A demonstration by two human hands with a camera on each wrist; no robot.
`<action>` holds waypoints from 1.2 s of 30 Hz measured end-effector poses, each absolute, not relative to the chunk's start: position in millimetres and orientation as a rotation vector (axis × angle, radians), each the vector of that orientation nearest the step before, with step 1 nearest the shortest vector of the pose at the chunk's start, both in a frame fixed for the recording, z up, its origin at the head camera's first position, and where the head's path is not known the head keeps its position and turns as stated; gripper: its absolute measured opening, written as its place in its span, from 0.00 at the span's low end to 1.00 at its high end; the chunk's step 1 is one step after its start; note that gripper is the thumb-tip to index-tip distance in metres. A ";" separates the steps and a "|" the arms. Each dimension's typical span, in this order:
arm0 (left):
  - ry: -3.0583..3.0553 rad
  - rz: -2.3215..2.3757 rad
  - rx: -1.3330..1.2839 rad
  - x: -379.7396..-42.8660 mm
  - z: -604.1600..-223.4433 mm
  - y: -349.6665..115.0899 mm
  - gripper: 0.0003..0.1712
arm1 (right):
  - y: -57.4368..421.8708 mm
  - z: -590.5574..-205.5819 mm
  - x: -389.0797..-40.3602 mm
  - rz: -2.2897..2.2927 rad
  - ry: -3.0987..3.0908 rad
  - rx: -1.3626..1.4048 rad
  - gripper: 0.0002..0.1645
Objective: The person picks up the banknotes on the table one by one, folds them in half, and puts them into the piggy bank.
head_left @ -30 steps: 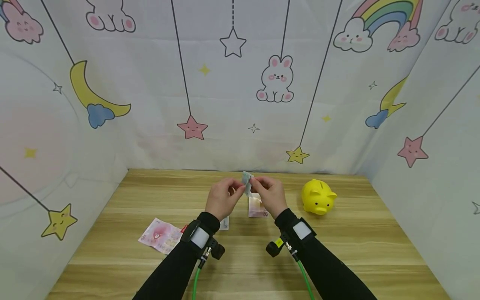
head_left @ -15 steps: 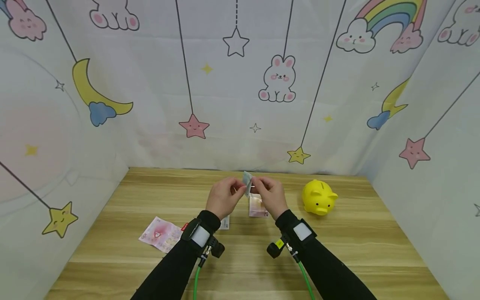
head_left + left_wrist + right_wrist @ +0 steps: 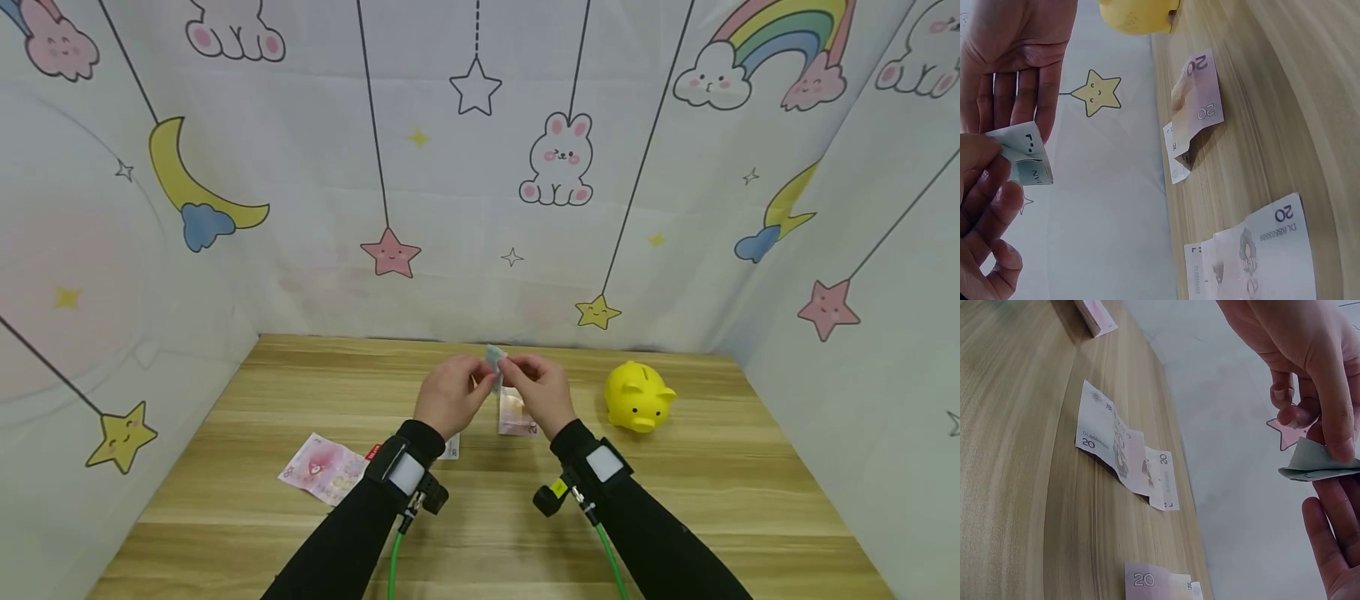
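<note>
Left hand [image 3: 452,393] and right hand [image 3: 542,392] narrow to a pinch over the far middle of the table [image 3: 750,483]. I see a yellow piggy bank [image 3: 637,398] standing right, a pink banknote [image 3: 322,468] lying left and, held between both hands, a folded green note [image 3: 1030,153].

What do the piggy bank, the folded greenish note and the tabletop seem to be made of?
Piggy bank: probably smooth plastic, from its even yellow, rounded body; glazed ceramic remains possible.
Folded note: thin matte paper, by its creases and print.
Tabletop: wood or wood-look laminate, faintly satiny; streaked grain shows, but not what lies beneath.
</note>
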State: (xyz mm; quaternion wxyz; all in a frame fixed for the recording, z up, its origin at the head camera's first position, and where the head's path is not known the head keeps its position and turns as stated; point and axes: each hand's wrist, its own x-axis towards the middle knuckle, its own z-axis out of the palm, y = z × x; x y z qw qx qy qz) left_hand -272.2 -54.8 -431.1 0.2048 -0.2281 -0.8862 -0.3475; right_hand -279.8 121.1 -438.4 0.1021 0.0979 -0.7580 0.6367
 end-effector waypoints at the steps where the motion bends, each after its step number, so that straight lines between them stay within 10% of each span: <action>1: -2.468 -0.944 -0.641 -271.9 -430.8 -54.4 0.06 | 121.0 -438.1 -279.5 1.880 -2.234 0.289 0.12; 20: -2.355 -0.811 -0.691 -270.6 -434.4 -53.5 0.09 | 125.0 -436.8 -279.9 1.797 -2.259 0.164 0.12; 36: -2.359 -1.591 -0.338 -276.4 -417.0 -63.2 0.11 | 128.2 -432.3 -277.8 1.810 -2.250 0.311 0.11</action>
